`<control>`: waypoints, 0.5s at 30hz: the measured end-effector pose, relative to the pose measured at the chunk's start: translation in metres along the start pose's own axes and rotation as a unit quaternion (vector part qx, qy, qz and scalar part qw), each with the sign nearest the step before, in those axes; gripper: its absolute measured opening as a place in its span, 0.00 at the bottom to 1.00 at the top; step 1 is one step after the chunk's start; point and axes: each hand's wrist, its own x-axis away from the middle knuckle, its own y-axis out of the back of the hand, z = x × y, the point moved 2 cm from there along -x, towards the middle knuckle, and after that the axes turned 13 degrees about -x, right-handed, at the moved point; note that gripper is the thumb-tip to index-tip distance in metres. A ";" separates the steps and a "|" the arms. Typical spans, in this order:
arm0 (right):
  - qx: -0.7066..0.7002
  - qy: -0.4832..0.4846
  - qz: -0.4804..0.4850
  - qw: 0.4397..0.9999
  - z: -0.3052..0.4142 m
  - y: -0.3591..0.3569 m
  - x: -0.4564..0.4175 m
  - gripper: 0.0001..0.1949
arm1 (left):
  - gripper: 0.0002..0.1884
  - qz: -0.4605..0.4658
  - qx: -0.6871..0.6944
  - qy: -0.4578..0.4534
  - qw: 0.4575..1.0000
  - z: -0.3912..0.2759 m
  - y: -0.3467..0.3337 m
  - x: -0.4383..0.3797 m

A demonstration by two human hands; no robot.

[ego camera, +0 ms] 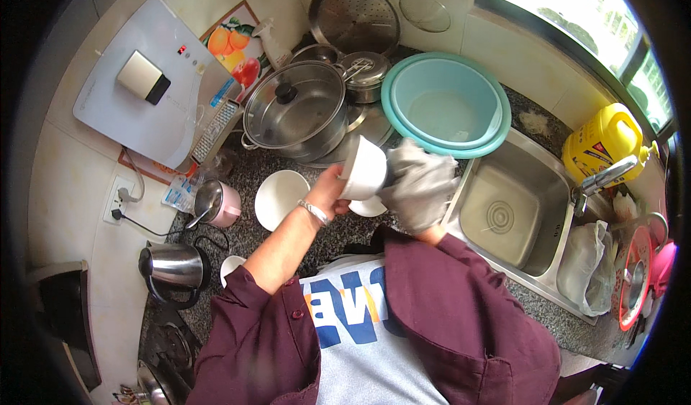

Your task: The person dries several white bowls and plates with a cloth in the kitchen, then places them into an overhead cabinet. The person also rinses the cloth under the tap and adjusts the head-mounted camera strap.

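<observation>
My left hand (pixel 330 192) grips a white bowl (pixel 365 168) by its rim side and holds it tilted above the granite counter. Right beside it, a grey cloth (pixel 420 186) covers my right hand (pixel 429 233), so its fingers are hidden and only the wrist shows. The cloth is blurred and hangs between the bowl and the sink. A larger white bowl (pixel 282 200) rests on the counter left of my left hand. Below the held bowl, another white dish (pixel 368 206) is partly hidden. A further white bowl (pixel 232 269) shows partly beside my left sleeve.
At the back stand a lidded glass-top pot (pixel 296 111), a small steel pot (pixel 367 78) and stacked turquoise basins (pixel 446 103). The steel sink (pixel 502 216) with its faucet (pixel 604 177) lies right, beside a yellow jug (pixel 604 140). Leftward are a pink mug (pixel 218 204) and an electric kettle (pixel 174 273).
</observation>
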 end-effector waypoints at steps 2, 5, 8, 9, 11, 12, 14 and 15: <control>-0.328 -0.076 -0.035 0.941 -0.026 -0.042 0.014 0.26 | 0.14 0.111 0.024 -0.113 0.987 0.021 -0.002 -0.033; -0.273 0.023 0.076 0.959 -0.086 -0.068 0.017 0.36 | 0.19 0.284 0.290 -0.127 0.905 0.011 -0.022 -0.035; -0.110 0.165 0.024 0.980 -0.043 -0.058 0.012 0.31 | 0.17 0.064 0.034 -0.209 0.975 0.012 0.005 -0.018; -0.071 0.205 -0.012 0.976 -0.018 -0.051 0.009 0.29 | 0.17 0.006 -0.086 -0.278 0.957 0.008 0.009 -0.008; -0.094 0.208 -0.003 0.974 0.003 -0.039 -0.003 0.23 | 0.17 -0.160 -0.326 -0.369 0.855 -0.001 0.016 0.007; -0.106 0.209 0.001 0.972 0.012 -0.032 -0.010 0.20 | 0.16 -0.194 -0.359 -0.369 0.835 -0.010 0.009 0.023; -0.173 0.193 0.062 0.964 0.038 -0.019 -0.018 0.18 | 0.14 -0.242 -0.378 -0.374 0.811 -0.021 0.001 0.043; -0.163 0.239 0.054 0.956 0.039 -0.019 -0.025 0.16 | 0.13 -0.253 -0.367 -0.384 0.808 -0.028 -0.001 0.048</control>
